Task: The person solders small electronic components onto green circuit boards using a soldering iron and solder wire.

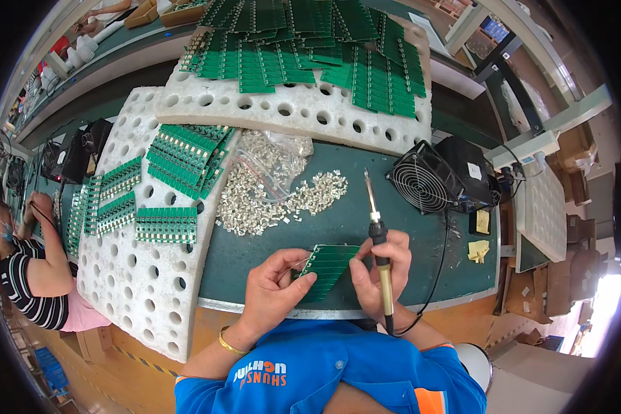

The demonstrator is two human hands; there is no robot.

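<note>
A green circuit board panel [330, 270] is tilted up at the bench's near edge, pinched at its left side by my left hand [272, 281]. A thin wire, perhaps solder, shows by those fingers. My right hand [381, 274] is closed round a soldering iron [379, 250], its metal tip pointing up and away from the board. The right thumb is close to the board's right edge; I cannot tell whether it touches. Beyond the board lies a heap of small metal connectors [259, 190], partly in a clear plastic bag [283, 160].
White foam trays [134, 276] with holes carry several green board panels [186, 159]; more panels [290, 48] are piled on the far tray. A black fan [421, 181] stands at right, near yellow sponge pieces [478, 251]. The iron's cord [438, 283] hangs there. A co-worker [38, 276] sits at left.
</note>
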